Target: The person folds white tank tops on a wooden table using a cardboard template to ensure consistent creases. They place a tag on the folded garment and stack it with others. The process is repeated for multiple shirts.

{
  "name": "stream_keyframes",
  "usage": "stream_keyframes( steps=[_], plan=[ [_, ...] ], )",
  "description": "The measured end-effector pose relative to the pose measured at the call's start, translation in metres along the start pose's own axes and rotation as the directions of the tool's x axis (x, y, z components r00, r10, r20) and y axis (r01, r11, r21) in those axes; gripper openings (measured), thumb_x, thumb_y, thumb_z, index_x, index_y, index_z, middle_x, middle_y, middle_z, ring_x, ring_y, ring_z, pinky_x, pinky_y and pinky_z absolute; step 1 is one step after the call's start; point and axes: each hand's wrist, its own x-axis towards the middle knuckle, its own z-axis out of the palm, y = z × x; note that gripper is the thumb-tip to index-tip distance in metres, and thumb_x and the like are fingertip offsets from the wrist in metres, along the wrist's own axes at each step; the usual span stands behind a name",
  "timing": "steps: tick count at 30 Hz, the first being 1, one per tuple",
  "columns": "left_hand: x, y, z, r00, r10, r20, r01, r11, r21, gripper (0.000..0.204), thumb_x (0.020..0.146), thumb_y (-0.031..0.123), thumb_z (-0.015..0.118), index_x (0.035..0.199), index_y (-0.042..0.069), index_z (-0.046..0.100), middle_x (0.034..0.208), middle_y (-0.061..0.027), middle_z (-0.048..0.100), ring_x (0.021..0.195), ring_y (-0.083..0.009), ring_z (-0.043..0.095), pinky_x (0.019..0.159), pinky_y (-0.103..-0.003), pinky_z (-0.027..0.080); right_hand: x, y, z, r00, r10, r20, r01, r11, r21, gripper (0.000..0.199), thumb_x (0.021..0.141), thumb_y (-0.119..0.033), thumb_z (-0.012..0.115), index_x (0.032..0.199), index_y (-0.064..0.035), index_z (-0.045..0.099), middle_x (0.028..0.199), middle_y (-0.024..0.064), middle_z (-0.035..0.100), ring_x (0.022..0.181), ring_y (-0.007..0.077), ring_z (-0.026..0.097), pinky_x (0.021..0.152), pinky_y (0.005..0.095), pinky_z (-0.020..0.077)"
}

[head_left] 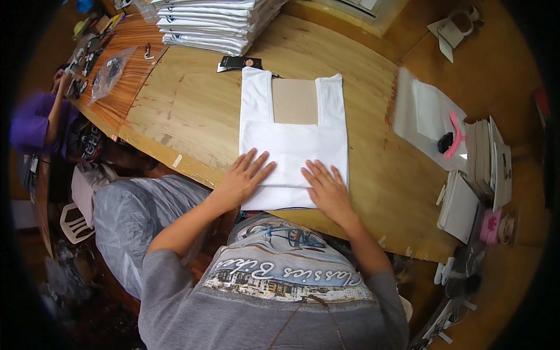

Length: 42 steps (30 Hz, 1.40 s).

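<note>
On the wooden table in front of me lies a white garment (293,141), folded around a flat tan board (294,102) that shows through the gap at its far end. My left hand (248,174) rests on the garment's left side with fingers spread. Flat on its right side is my right hand (325,188), fingers also apart. Just beyond the garment's far left corner sits a black hang tag (238,63), its cord running to the cloth.
A tall stack of folded white garments (207,29) stands at the far left. At right are a clear plastic sheet (424,114), a pink tool (454,135) and cardboard boards (479,153). Another person in a purple sleeve (35,122) works at the left end.
</note>
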Motion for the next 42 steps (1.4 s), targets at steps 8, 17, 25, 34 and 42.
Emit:
stream_keyframes(
  steps=[8, 17, 25, 34, 42],
  plan=[
    [0.008, -0.054, -0.021, 0.99, -0.136, 0.032, 0.132, 0.837, -0.531, 0.036, 0.063, 0.006, 0.059, 0.099, 0.007, 0.056, 0.103, -0.0055, 0.057, 0.099, -0.0159, 0.051, 0.089, -0.035, 0.036, -0.006, 0.079, -0.046, 0.982, 0.155, -0.111, -0.124, 0.961, 0.246, 0.031, 0.069, -0.001, 0.056, 0.097, -0.0106, 0.059, 0.105, 0.0056, 0.057, 0.105, 0.0202, 0.048, 0.091, 0.0371, 0.0332],
    [0.105, -0.115, -0.021, 0.637, -0.64, 0.431, 0.529, -0.044, -0.847, 0.046, 0.082, 0.036, 0.051, 0.101, -0.006, 0.05, 0.09, -0.0118, 0.058, 0.082, -0.0201, 0.054, 0.077, -0.034, 0.041, 0.149, 0.171, -0.016, 0.788, 0.596, 0.154, -0.409, 0.32, 0.854, 0.031, 0.081, -0.027, 0.056, 0.088, 0.0031, 0.058, 0.081, 0.0038, 0.06, 0.071, 0.0097, 0.053, 0.063, 0.0234, 0.0426],
    [0.119, -0.092, 0.022, 0.518, -0.833, -0.195, 0.542, 0.496, -0.678, 0.026, 0.088, 0.024, 0.04, 0.086, -0.003, 0.041, 0.075, -0.0286, 0.053, 0.072, -0.0431, 0.05, 0.061, -0.044, 0.039, 0.164, 0.126, -0.01, 0.561, 0.781, -0.275, -0.643, 0.62, 0.449, 0.016, 0.082, -0.02, 0.048, 0.086, -0.0053, 0.052, 0.082, 0.0182, 0.058, 0.078, 0.0394, 0.052, 0.065, 0.0433, 0.0413],
    [0.108, -0.154, 0.009, 0.734, -0.675, 0.072, 0.352, 0.287, -0.891, 0.016, 0.079, 0.008, 0.048, 0.09, -0.003, 0.054, 0.066, -0.0063, 0.054, 0.059, -0.0106, 0.052, 0.055, -0.023, 0.043, 0.167, 0.187, 0.003, 0.705, 0.709, -0.01, -0.524, 0.531, 0.667, 0.018, 0.08, -0.015, 0.049, 0.091, -0.0047, 0.059, 0.082, 0.0137, 0.062, 0.071, 0.0282, 0.059, 0.062, 0.0371, 0.0452],
    [0.129, -0.169, 0.007, 0.855, -0.506, -0.113, 0.352, 0.727, -0.59, 0.022, 0.07, -0.005, 0.051, 0.09, 0.0, 0.054, 0.066, -0.0053, 0.055, 0.063, -0.0113, 0.049, 0.055, -0.024, 0.041, 0.176, 0.194, -0.001, 0.771, 0.6, -0.213, -0.444, 0.746, 0.496, 0.017, 0.075, -0.009, 0.052, 0.089, -0.0077, 0.061, 0.08, 0.0137, 0.061, 0.069, 0.0258, 0.059, 0.061, 0.0329, 0.0453]
  ],
)
